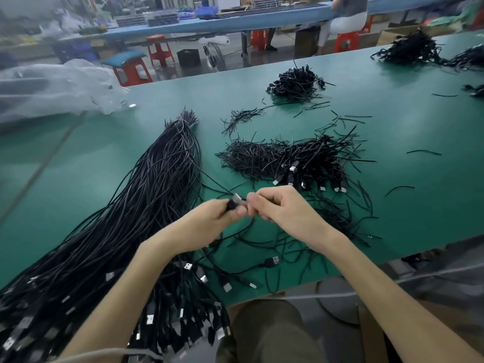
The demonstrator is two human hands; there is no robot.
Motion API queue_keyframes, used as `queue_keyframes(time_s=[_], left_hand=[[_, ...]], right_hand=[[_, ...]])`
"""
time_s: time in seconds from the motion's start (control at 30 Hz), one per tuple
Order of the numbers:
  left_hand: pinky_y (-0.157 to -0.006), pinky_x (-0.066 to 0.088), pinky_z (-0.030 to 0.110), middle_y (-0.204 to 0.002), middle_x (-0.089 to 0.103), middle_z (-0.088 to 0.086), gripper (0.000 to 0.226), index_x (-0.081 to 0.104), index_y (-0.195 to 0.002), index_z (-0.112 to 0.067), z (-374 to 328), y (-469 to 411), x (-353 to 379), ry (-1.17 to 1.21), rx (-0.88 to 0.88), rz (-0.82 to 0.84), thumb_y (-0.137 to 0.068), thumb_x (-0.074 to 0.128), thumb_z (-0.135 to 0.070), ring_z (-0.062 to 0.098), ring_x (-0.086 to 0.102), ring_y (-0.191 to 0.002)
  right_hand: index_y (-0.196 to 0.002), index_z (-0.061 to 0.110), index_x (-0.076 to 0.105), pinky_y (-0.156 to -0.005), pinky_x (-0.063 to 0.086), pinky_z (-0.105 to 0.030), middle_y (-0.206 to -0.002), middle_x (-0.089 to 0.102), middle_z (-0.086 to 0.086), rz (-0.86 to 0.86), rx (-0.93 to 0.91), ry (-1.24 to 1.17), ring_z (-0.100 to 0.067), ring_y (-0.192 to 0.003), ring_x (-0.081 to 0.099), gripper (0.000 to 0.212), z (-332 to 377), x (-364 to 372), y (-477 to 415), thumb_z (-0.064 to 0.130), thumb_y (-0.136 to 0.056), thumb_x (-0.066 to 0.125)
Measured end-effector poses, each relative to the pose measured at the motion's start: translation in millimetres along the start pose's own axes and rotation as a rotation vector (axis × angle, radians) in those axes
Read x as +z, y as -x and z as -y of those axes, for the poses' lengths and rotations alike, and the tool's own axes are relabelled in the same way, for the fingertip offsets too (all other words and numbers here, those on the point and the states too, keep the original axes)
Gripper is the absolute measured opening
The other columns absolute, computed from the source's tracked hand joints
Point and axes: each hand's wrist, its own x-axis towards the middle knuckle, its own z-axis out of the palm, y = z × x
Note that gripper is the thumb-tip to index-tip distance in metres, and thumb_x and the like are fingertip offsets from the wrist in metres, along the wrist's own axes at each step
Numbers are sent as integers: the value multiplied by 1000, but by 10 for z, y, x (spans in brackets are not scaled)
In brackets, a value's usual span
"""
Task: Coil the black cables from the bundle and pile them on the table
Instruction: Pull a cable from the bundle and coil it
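Note:
A long bundle of black cables point(146, 195) lies diagonally on the green table point(392, 121), its USB plugs hanging over the near edge at lower left. My left hand point(209, 221) grips the plug end of one black cable point(237, 199), whose metal tip shows between both hands. My right hand point(277, 205) pinches the same cable just right of the plug. The cable's slack loops down onto the table below my hands. A pile of coiled cables point(311, 163) with plugs facing me lies just beyond my right hand.
A second coiled pile point(296, 82) sits farther back, more black heaps point(411, 48) at the far right. Loose black ties point(243, 116) are scattered mid-table. Clear plastic bags point(52, 90) lie far left. Red stools and a blue bench with a seated person stand beyond.

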Motion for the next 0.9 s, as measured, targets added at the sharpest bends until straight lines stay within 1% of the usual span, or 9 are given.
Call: queue_keyframes(time_s=[0.1, 0.23, 0.4, 0.47, 0.53, 0.6, 0.73, 0.83, 0.9], left_hand=[[-100, 47, 21, -127, 65, -17, 48, 67, -127, -13, 14, -34, 40, 286, 84, -162, -102, 39, -42, -6, 60, -116], [-77, 50, 32, -88, 71, -1, 49, 69, -128, -17, 32, -36, 79, 340, 86, -310, -103, 37, -44, 13, 63, -81], [-110, 46, 29, -140, 65, 1, 54, 52, -147, -14, 30, -41, 226, 803, 135, -262, -108, 27, -43, 17, 60, -131], [-110, 47, 31, -144, 62, 4, 57, 52, -147, -10, -33, -64, 265, 971, 198, -261, -108, 26, -45, 20, 57, -135], [-93, 55, 26, -124, 72, 3, 56, 63, -134, -9, -83, -53, 219, 1150, 246, -277, -108, 30, -46, 17, 70, -111], [-64, 51, 21, -82, 67, -4, 49, 75, -106, -16, -100, -3, 120, 1238, 253, -269, -105, 40, -49, 11, 62, -63], [-44, 24, 26, -56, 43, -4, 51, 67, -69, -24, -45, 107, 28, 746, 170, -137, -106, 45, -52, 14, 32, -45], [-47, 38, 17, -53, 58, -7, 49, 70, -70, -25, 16, 95, 136, 121, 3, 42, -106, 46, -49, 8, 49, -43], [-56, 43, 14, -60, 67, -12, 45, 69, -75, -27, 63, 56, 215, -130, -81, -11, -106, 45, -49, 2, 60, -51]], right_hand=[[-82, 17, 71, -56, 34, -22, -62, 53, 10, 5, -36, 21, -10, -57, 41, 32, 63, 52, 4, 25, -107, 52], [-84, 21, 71, -55, 37, -27, -66, 59, 0, 14, -71, 115, -13, -54, 43, 28, 52, 73, 58, 26, -106, 54], [-86, 13, 68, -52, 37, -19, -65, 57, 0, 87, -10, -18, -8, -51, 44, 31, -6, 291, 80, 27, -108, 52], [-85, 6, 66, -52, 39, -18, -65, 57, 2, 105, 26, -83, -9, -51, 46, 36, -70, 376, 62, 28, -108, 50], [-79, 8, 67, -54, 41, -18, -63, 58, 5, 140, 59, -75, -9, -52, 48, 42, -144, 408, 50, 33, -108, 49], [-75, 12, 65, -55, 41, -19, -62, 57, 8, 186, 90, -49, -9, -55, 49, 45, -187, 372, 37, 42, -105, 52], [-75, 11, 66, -55, 32, -23, -62, 50, 1, 124, 100, 88, -10, -55, 40, 49, -183, 128, -83, 58, -88, 64], [-77, 20, 68, -62, 42, -31, -73, 61, 5, 128, 125, 434, -10, -64, 50, 37, -189, 21, -155, 52, -95, 63], [-84, 21, 68, -75, 51, -41, -84, 63, 4, 139, 141, 557, -15, -76, 57, 28, -190, 44, -154, 39, -102, 58]])
